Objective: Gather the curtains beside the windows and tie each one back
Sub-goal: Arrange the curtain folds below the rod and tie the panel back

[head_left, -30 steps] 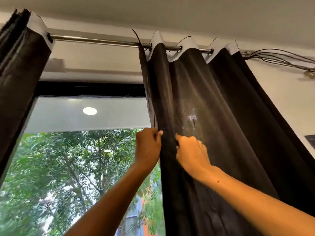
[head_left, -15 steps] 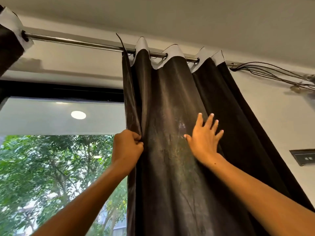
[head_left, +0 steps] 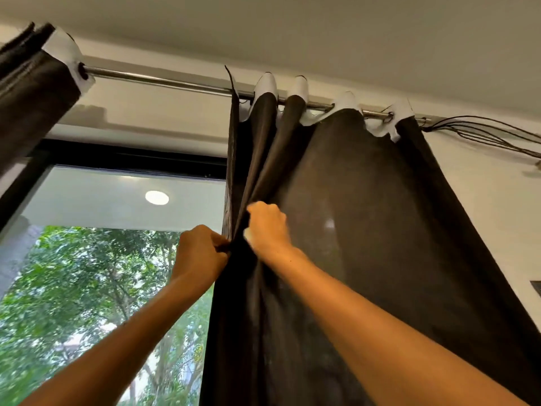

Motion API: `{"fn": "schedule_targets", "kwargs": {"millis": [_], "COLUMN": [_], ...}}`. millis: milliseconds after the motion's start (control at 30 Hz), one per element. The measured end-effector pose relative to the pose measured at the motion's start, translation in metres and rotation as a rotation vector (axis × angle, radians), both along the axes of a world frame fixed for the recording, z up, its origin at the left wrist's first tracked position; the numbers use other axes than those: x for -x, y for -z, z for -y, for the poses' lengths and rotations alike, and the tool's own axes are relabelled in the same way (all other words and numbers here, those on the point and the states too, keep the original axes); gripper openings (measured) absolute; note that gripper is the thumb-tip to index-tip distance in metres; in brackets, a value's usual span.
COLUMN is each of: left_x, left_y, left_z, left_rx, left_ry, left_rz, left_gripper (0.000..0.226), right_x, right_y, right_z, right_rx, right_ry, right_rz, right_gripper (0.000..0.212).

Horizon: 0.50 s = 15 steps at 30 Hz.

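A dark brown curtain [head_left: 380, 230] with a white top band hangs from a metal rod [head_left: 164, 82] on the right side of the window [head_left: 102, 259]. My left hand [head_left: 200, 253] pinches the curtain's left edge, fingers closed on the cloth. My right hand [head_left: 268, 227] is just to the right of it, closed on a fold of the same curtain, with two narrow pleats running up from it to the rod. A second dark curtain [head_left: 32, 92] hangs bunched at the far left of the rod.
A bundle of thin dark cables [head_left: 483, 133] runs along the wall from the rod's right end. A dark wall plate [head_left: 535, 287] shows at the right edge. Green trees fill the window below a black frame [head_left: 131, 156].
My right hand, spread flat on the curtain half a second ago, has moved left and closed on a fold next to my left hand. The left pleats are now drawn closer together.
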<state>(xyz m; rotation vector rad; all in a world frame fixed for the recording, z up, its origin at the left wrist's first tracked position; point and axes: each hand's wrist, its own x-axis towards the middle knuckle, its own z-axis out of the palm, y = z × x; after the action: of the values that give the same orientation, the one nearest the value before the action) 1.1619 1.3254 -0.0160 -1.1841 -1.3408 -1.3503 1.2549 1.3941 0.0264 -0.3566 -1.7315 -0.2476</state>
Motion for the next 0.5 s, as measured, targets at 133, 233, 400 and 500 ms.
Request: {"fn": "schedule_targets", "kwargs": {"millis": [133, 233, 400, 500], "left_x": [0.007, 0.005, -0.018, -0.032], "left_y": [-0.001, 0.000, -0.018, -0.037], "left_z": [0.028, 0.035, 0.013, -0.006], "left_rx": [0.001, 0.003, -0.041, -0.085], "left_ry": [0.000, 0.113, 0.328, 0.408], "left_rz": [0.015, 0.081, 0.094, 0.129], "left_gripper": [0.017, 0.022, 0.039, 0.033], "right_x": [0.016, -0.005, -0.043, -0.070], "right_y": [-0.006, -0.008, -0.018, -0.030], "right_z": [0.038, 0.024, -0.005, -0.022], "right_rx": [-0.060, 0.013, 0.236, 0.337], "right_ry": [-0.171, -0.177, -0.126, -0.229], "right_rz": [0.129, 0.201, 0.208, 0.028], "right_gripper": [0.019, 0.010, 0.018, 0.054]}}
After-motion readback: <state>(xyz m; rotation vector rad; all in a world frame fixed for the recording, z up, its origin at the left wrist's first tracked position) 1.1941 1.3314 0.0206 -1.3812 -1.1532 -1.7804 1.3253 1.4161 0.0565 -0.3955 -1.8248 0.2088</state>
